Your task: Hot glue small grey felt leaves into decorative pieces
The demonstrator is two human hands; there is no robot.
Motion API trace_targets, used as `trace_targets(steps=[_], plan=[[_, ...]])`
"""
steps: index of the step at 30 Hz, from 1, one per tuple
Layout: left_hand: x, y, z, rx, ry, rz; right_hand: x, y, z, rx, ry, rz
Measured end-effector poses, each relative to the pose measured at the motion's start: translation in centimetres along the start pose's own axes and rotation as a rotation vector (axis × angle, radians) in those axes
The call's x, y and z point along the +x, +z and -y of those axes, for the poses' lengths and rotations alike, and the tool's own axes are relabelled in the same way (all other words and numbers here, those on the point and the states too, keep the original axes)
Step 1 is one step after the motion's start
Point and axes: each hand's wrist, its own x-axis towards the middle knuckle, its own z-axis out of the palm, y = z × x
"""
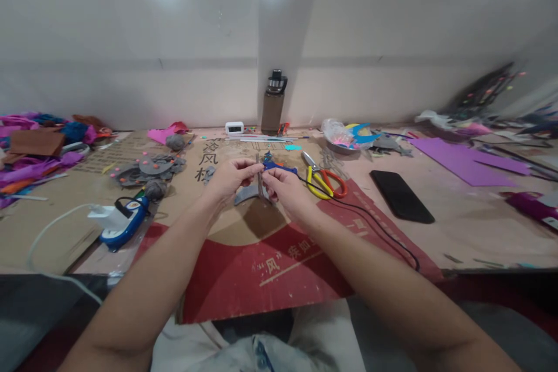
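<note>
My left hand [231, 179] and my right hand [281, 186] meet over the middle of the cardboard. Their fingertips are pinched on a thin grey strip [260, 187] that stands roughly upright between them. Just behind the right fingers lies a blue tool [288, 168] with a black cord, probably a glue gun, partly hidden by that hand. A curved grey piece [244, 194] rests below the fingers. Right of my right hand are scissors [320, 177] with one yellow and one red-orange handle.
Red-printed cardboard [261, 279] covers the table's front. A blue power strip [126, 226] with a white plug stands left, near grey felt-like pieces [150, 168]. Right lie a black phone [401, 196] and purple sheets [466, 163]. A bottle [272, 104] and a small clock [234, 128] stand behind.
</note>
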Motion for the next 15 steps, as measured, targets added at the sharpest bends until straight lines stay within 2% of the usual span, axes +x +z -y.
trace_targets(steps=[4,9,15], plan=[[0.0,-0.2,0.0,0.029,0.013,-0.016,0.3,-0.5,0.2,-0.008,-0.091,-0.054],[-0.4,0.2,-0.1,0.044,-0.064,0.091,0.4,-1.1,0.8,-0.077,-0.265,-0.107],[-0.7,0.9,-0.2,0.07,-0.093,0.187,-0.1,-0.8,1.8,-0.146,-0.242,-0.044]])
